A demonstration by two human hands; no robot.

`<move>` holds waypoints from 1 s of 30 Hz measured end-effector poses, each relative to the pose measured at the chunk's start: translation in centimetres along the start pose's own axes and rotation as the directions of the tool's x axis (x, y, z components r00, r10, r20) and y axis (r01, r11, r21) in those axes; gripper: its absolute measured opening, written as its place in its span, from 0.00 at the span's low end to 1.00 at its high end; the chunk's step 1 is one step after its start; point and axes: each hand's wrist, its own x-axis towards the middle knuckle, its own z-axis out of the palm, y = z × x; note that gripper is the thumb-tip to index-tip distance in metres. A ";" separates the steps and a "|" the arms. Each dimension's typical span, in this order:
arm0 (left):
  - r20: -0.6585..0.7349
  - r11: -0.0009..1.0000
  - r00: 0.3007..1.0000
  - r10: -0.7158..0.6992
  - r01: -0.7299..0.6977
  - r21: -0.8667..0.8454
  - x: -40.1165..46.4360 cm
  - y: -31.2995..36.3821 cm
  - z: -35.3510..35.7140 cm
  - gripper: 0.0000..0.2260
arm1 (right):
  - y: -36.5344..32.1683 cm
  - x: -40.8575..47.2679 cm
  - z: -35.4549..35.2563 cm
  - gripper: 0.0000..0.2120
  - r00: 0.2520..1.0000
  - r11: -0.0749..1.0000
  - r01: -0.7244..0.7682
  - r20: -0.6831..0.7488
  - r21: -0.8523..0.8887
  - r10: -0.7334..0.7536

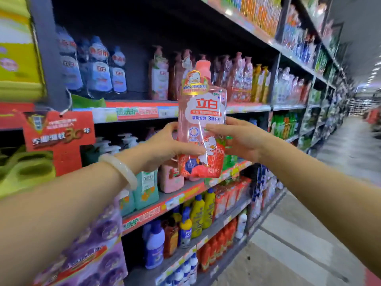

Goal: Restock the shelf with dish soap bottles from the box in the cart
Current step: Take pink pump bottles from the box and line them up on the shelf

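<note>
So both hands are on one pink dish soap bottle (201, 129), the one with the duck and strawberry label and a pink cap. The left hand (165, 148) has its grip wrapped around the bottle's left side, thumb across the front down near the duck. The right hand (240, 139) grips the right side, fingers curled onto the front of the label. The bottle is upright, held up in the air between the two grips, in front of the shelf edge (136, 112) with the price strips.

Right behind and above the grips there's a row of pink pump bottles (158, 77) on that shelf, a few yellow bottles (260, 85) off to the right of them, and blue clear bottles (99, 67) further left. Below the left grip, on the next shelf down, sit teal pump bottles (145, 188) and a pink pack (172, 178). Lower still are yellow bottles with blue caps (203, 211).

There's a pale bangle (121, 170) on the left wrist. A red hanging sign (57, 137) is off to the left of the left grip. The aisle floor (309, 234) runs away under the right forearm. Pretty blurry overall, so the smaller labels aren't readable.
</note>
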 end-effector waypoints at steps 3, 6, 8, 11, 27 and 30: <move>0.005 0.999 0.999 0.054 -0.054 0.003 6.1 1.2 -0.5 0.25 | -1.2 4.7 -3.0 0.09 0.998 0.998 0.056 -0.008 -0.014 -0.056; 0.003 0.999 0.999 0.046 -0.046 0.020 11.5 2.1 -0.5 0.37 | -1.9 8.6 -6.0 0.12 0.995 0.995 0.095 -0.027 -0.013 -0.095; 0.010 0.996 0.998 0.067 -0.067 0.064 14.7 2.6 -0.3 0.41 | -2.5 10.9 -8.2 0.17 0.992 0.992 0.123 -0.029 -0.019 -0.124; -0.016 0.981 0.992 0.124 -0.120 0.149 19.5 4.2 0.3 0.32 | -3.5 14.7 -11.8 0.11 0.983 0.983 0.181 -0.021 -0.024 -0.181; -0.408 0.936 0.889 0.209 -0.062 0.346 42.9 9.0 2.8 0.34 | -8.4 38.6 -28.0 0.07 0.900 0.920 0.374 0.285 -0.118 -0.329; -0.473 0.937 0.865 0.167 0.010 0.348 45.1 7.9 2.4 0.31 | -6.9 42.5 -28.2 0.11 0.888 0.930 0.362 0.324 -0.056 -0.326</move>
